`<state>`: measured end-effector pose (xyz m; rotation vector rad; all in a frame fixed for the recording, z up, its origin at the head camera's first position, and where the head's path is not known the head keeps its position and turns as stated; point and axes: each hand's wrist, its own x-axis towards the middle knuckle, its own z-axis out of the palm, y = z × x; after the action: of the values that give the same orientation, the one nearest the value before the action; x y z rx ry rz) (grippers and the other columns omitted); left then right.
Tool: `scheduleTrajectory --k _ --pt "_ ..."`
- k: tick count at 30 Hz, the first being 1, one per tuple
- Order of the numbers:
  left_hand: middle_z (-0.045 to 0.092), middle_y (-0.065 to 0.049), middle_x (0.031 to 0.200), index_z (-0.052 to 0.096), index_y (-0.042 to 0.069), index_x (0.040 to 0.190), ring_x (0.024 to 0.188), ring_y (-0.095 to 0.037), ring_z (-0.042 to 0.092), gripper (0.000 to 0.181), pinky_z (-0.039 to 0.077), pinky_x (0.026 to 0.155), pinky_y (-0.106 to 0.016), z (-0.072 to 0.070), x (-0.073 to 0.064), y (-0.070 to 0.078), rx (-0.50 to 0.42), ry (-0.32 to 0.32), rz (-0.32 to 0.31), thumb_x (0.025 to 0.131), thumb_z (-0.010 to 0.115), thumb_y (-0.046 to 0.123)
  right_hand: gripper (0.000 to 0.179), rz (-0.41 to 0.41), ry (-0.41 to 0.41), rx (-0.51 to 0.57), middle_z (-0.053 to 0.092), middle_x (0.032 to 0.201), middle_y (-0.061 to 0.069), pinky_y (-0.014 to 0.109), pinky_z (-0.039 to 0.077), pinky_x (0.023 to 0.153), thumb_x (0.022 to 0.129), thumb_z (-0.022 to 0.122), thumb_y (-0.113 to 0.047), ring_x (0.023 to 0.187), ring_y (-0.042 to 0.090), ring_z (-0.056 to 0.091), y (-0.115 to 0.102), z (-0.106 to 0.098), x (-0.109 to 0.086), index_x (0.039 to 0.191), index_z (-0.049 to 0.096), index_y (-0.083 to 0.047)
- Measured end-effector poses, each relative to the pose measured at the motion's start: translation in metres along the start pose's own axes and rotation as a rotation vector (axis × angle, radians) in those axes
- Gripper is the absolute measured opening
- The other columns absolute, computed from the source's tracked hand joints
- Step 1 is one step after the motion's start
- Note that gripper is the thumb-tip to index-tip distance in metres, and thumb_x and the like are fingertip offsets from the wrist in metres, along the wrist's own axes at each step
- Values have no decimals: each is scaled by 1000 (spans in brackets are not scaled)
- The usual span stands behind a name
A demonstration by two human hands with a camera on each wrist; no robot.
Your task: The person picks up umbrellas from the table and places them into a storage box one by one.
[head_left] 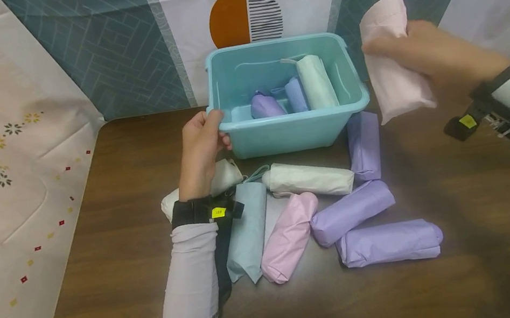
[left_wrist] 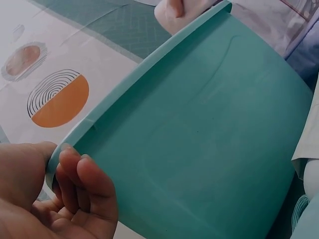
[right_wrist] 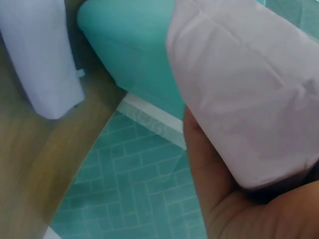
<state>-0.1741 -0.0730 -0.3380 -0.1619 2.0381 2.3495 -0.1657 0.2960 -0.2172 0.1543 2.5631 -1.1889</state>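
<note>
A teal plastic bin (head_left: pixel 281 136) stands at the back of the table. My left hand (head_left: pixel 200 147) grips its front left corner, thumb over the rim; in the left wrist view the fingers curl under that rim (left_wrist: pixel 144 64). To the right of the bin my right hand (head_left: pixel 430 50) holds a pale pink folded umbrella (head_left: pixel 396 85) in its sleeve, raised above the table. This umbrella (right_wrist: pixel 239 89) hides part of the hand in the right wrist view. Inside the bin lie a mint umbrella (head_left: pixel 316 82), a blue one (head_left: pixel 296 94) and a purple one (head_left: pixel 266 105).
Several folded umbrellas lie in front of the bin: white (head_left: pixel 309 178), light blue (head_left: pixel 247 230), pink (head_left: pixel 290 238) and purple (head_left: pixel 389 243). Another white one (head_left: pixel 225 176) is partly behind my left wrist. A patterned cloth (head_left: pixel 122 52) hangs behind the wooden table (head_left: pixel 107 288).
</note>
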Motion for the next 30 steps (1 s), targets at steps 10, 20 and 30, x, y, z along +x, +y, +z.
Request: scheduleTrajectory --k 10,20,30 --pt "42 -9 71 48 1 87 53 -16 45 21 46 54 -27 -1 -1 -1 -14 -14 12 93 56 20 70 -31 -82 -164 53 114 17 41 53 70 95 42 -62 86 26 63 -24 -7 23 134 34 -6" --pt "43 -7 68 48 2 85 52 -15 45 20 46 53 -27 -1 0 -1 0 -11 13 93 55 19 58 -89 -101 -142 60 97 10 35 53 68 96 45 -54 77 19 63 -51 5 44 120 45 -2" --pt "43 -7 67 47 1 85 52 -15 45 21 44 51 -27 -1 -1 0 0 -18 27 93 55 19 54 -48 -93 -166 62 82 4 32 52 63 94 50 -51 68 13 62 -64 22 58 109 51 2"
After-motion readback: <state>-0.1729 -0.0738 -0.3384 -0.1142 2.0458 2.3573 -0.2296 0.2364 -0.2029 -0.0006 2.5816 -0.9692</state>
